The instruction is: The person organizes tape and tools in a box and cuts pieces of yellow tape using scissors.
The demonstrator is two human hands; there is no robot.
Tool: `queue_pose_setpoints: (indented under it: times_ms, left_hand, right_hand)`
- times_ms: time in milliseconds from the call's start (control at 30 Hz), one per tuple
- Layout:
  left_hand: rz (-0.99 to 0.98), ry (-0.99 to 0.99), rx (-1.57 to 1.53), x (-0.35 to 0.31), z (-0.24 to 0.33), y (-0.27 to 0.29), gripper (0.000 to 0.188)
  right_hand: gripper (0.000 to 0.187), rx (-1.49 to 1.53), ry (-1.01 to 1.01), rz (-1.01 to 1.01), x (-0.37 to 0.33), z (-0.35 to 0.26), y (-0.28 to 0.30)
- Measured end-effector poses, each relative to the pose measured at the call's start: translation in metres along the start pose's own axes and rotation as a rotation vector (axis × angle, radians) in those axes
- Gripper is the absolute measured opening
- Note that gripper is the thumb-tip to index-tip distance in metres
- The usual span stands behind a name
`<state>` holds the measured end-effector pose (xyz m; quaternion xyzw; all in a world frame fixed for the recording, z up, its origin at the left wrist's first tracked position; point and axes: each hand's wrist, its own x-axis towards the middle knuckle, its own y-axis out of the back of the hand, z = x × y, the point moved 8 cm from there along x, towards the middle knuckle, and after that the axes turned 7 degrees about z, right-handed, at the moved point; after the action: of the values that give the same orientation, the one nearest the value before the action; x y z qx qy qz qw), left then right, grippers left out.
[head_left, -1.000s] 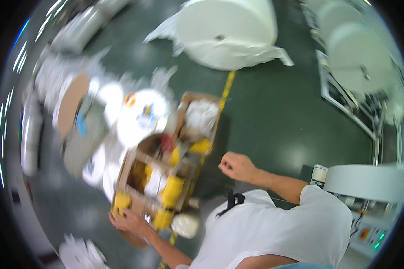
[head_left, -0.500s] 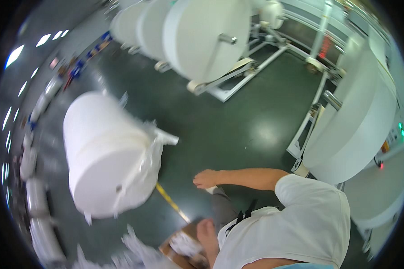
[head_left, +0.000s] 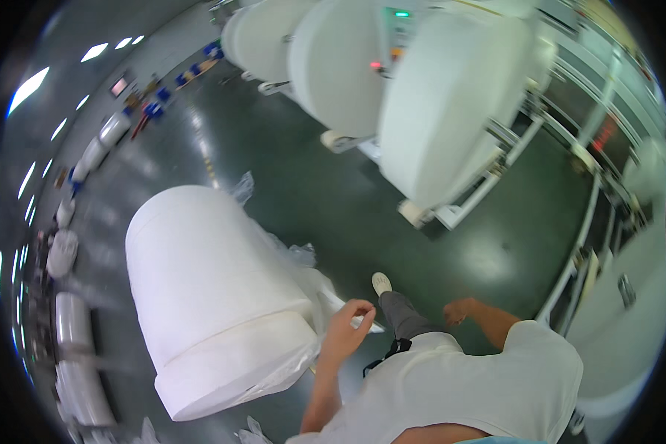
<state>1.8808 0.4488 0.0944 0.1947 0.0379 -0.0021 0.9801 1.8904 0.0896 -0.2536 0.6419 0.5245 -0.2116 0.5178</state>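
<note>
A large white roll (head_left: 214,274) lies on the floor at the left, with a narrower white roll section (head_left: 237,362) at its near end. Clear plastic wrap (head_left: 300,255) hangs loose along its right side. My left hand (head_left: 348,329) is raised beside that near end, fingers loosely curled with a gap at the thumb. Nothing shows in it; whether it touches the wrap I cannot tell. My right hand (head_left: 459,311) hangs over the floor to the right, smeared by motion, with its fingers unclear. One light shoe (head_left: 381,283) of mine is stepping forward.
Big white rolls (head_left: 444,103) are mounted on a white machine frame (head_left: 466,207) ahead and to the right. Several wrapped rolls (head_left: 74,322) line the left side. Crumpled plastic (head_left: 251,433) lies at the lower edge. Yellow floor tape (head_left: 211,170) shows beyond the lying roll.
I have moved forward, and the lying roll now looks closer. My left hand has risen from above an open cardboard box to beside the roll; my right hand has shifted rightward in view.
</note>
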Motion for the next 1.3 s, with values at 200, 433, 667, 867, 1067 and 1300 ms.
queue_pose_setpoints:
  times_ms: [200,433,667,867,1067,1300]
  left_hand:
    - [0.01,-0.001,0.051,0.227,-0.04,0.109,0.022]
    - [0.237,0.344,-0.183,0.443,-0.128,0.277,0.024]
    - [0.18,0.176,-0.137,0.785,-0.197,0.512,0.024]
    - [0.076,-0.046,-0.216,1.155,-0.201,0.741,0.018]
    - [0.529,0.235,-0.26,1.423,-0.483,1.005,0.015]
    - [0.664,1.031,-0.451,1.615,-0.664,1.086,0.012]
  right_hand:
    - [0.03,-0.202,0.263,0.43,0.243,-0.172,0.354]
    - [0.023,-0.095,0.816,0.612,0.435,-0.462,0.79]
    - [0.023,-0.021,0.438,0.745,0.684,-0.42,1.058]
    - [0.01,1.152,-0.175,0.082,0.727,-0.153,1.097]
    - [0.023,0.156,0.383,-0.243,0.853,-0.365,1.315]
    - [0.029,-0.579,0.181,0.568,1.215,-0.474,1.88]
